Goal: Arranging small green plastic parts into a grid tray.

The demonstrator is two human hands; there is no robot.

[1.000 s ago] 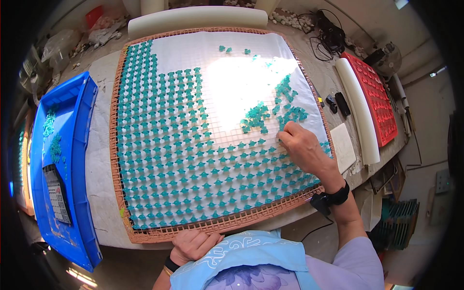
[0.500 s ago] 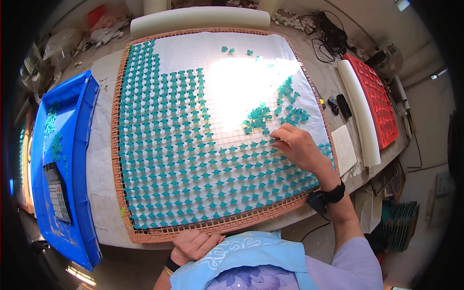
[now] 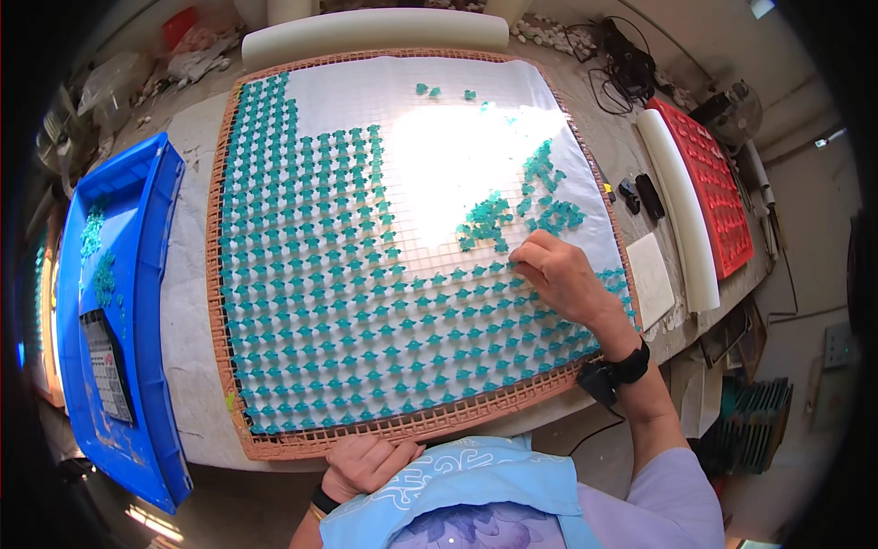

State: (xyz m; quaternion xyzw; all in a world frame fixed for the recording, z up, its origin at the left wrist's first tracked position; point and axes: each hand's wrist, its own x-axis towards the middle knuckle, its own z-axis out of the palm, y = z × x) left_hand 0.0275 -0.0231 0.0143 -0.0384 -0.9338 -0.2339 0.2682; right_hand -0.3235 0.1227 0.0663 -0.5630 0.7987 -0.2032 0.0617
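On a large tray with a brown lattice rim (image 3: 217, 265), small teal turtle-shaped pieces (image 3: 302, 316) stand in rows over a white sheet marked with a grid. My right hand (image 3: 560, 277) is closed in a pinch at the end of one row, right of the middle. A small teal piece shows at its fingertips, mostly covered by the fingers. Just beyond that hand lies a loose heap of teal pieces (image 3: 485, 222). My left hand (image 3: 370, 464) rests curled into a fist against the tray's near edge, and I see nothing in it.
A blue bin (image 3: 137, 302) at left holds teal pieces and a calculator (image 3: 107, 366). White rolls lie behind the tray (image 3: 375, 33) and at its right (image 3: 681, 210), beside a red tray (image 3: 704, 188). Glare hides part of the sheet. Black cables (image 3: 626, 64) lie at the back right.
My right hand has shifted very slightly, its fingertips staying at the same row. The whole view has moved a little. My left hand has stayed in place.
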